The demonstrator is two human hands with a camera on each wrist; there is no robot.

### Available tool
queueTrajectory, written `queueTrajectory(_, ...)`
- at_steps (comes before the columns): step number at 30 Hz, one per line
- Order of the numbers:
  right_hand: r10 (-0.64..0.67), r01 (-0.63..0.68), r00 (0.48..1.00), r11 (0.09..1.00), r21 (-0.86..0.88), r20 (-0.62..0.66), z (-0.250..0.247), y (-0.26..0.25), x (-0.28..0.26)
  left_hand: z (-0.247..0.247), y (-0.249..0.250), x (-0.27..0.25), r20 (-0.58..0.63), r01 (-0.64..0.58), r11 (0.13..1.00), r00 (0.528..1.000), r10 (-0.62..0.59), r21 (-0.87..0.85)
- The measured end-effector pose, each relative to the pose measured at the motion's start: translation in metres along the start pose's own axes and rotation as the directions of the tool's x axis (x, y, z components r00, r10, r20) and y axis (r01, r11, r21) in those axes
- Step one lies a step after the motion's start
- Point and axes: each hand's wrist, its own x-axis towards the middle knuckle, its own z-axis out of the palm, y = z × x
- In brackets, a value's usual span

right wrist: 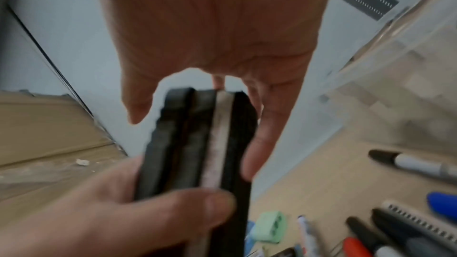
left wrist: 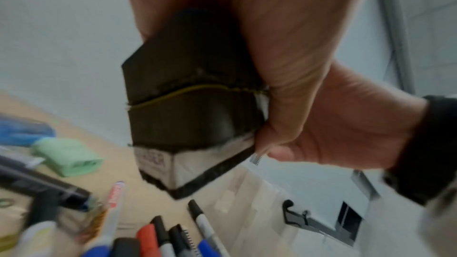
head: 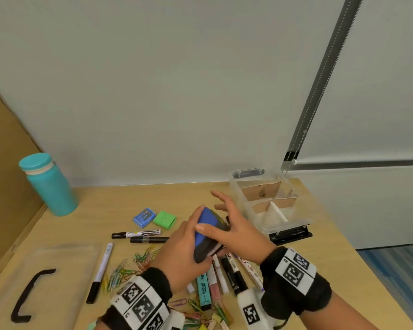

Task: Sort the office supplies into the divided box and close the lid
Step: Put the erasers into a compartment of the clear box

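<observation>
The left hand (head: 181, 248) grips the whiteboard eraser (head: 206, 234) above the markers (head: 227, 270), left of the divided box (head: 270, 206). The right hand (head: 234, 225), fingers straight, steadies it. Best carry it level to a wide compartment, felt side down.

Blue-and-black eraser (head: 206, 234) held above the scattered markers (head: 227, 272)

Clear divided box (head: 267, 201) sits open at far right, cardboard compartments empty.

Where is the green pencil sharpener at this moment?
In the head view the green pencil sharpener lies on the table, left of the hands, right beside the blue sharpener and just behind two black markers.
</observation>
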Motion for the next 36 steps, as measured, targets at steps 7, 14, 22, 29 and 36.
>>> queueTrajectory(7,0.009,0.011,0.988,0.992,0.129,-0.151,-0.053,0.017,-0.006,0.018,0.046,0.049,0.188,-0.108,0.994,0.976,0.110,-0.017)
queueTrajectory(14,0.027,0.043,0.806,0.994,0.104,-0.591,-0.129,0.022,-0.008,0.011,0.023,0.167,0.114,-0.171,0.845,0.985,0.131,0.507)
queueTrajectory(22,0.021,0.020,0.741,0.998,0.053,-0.671,-0.163,0.021,0.014,0.030,-0.012,0.210,0.300,-0.308,0.458,0.949,0.093,0.834)
queueTrajectory(29,0.082,-0.048,0.799,0.996,0.072,-0.595,-0.157,0.019,0.040,0.014,-0.003,0.158,0.252,-0.271,0.614,0.960,0.118,0.741)
queueTrajectory(36,0.077,-0.099,0.869,0.995,-0.019,-0.489,-0.135,0.012,0.072,0.020,0.009,0.105,0.070,-0.059,0.742,0.997,0.017,0.668)
